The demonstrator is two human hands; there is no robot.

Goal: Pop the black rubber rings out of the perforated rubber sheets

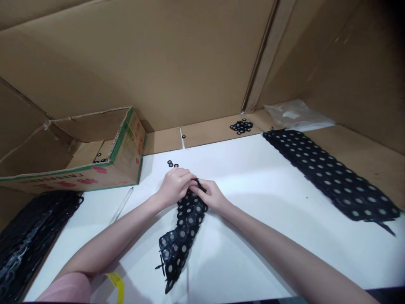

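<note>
Walls: cardboard [142, 63], enclosing the far side and both ends.

Tabletop [247, 169]: white, with cardboard along its far edge.

Box [129, 147]: open-topped cardboard, green-edged, far left; a few rings [99, 154] inside.

Bundle [34, 228]: black, glossy, near left; make-up too blurred to tell.

Sheet [329, 173]: black with pale dots, lying flat at the right, partly on cardboard.

Bag [294, 113]: clear plastic, beyond the sheet's far end.

Strip [185, 232]: black with pale dots, mid-tabletop, upper end between the hands, lower end slanting toward the wearer, ragged at its left edge. Dots run down its whole visible length, so much of it appears left to do; the part under the fingers cannot be judged.

Hands: left [175, 185], fingers curled over the strip's upper end; right [211, 195], pinching the same end, thumb toward the left hand.

Pen [122, 204]: clear, beside the left forearm.

Pile [241, 126]: loose rings on the far cardboard; with the cluster [170, 162] just beyond the left hand, this suggests some work done.

Ring [184, 137]: single, far cardboard.
</note>
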